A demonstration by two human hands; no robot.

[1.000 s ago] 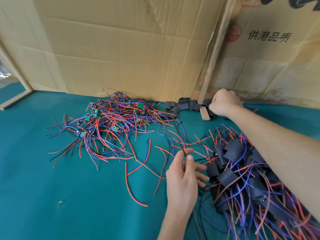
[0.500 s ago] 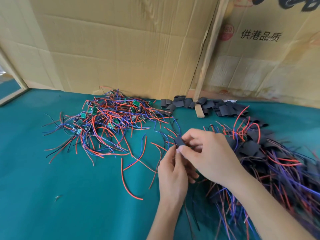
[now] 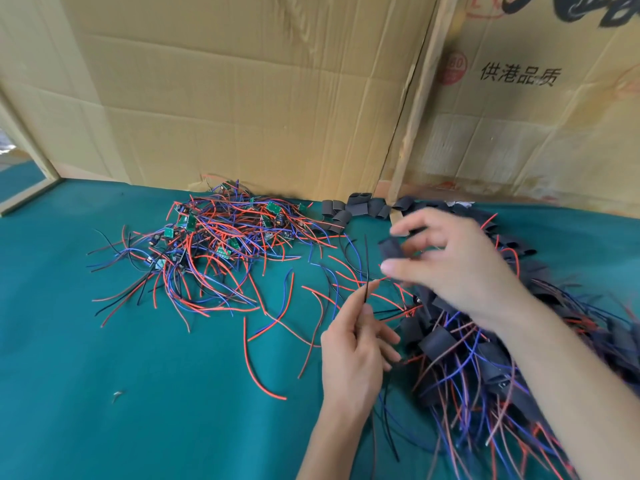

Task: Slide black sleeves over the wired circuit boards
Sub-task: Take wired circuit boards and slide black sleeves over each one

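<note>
Cardboard [image 3: 242, 98] backs loose sleeves [image 3: 349, 209] beside unsleeved boards [image 3: 221, 233].

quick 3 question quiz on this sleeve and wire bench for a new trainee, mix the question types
1. True or false: the right hand holds a black sleeve above the green cloth.
2. What does the left hand pinch? A) a thin black wire B) a green board C) a wooden stick
3. Fill in: the pile of bare wired boards lies to the ____ of the loose empty sleeves along the cardboard wall.

Key: 1 true; 2 A, the black wire stands up from its fingertips; 3 left.
</note>
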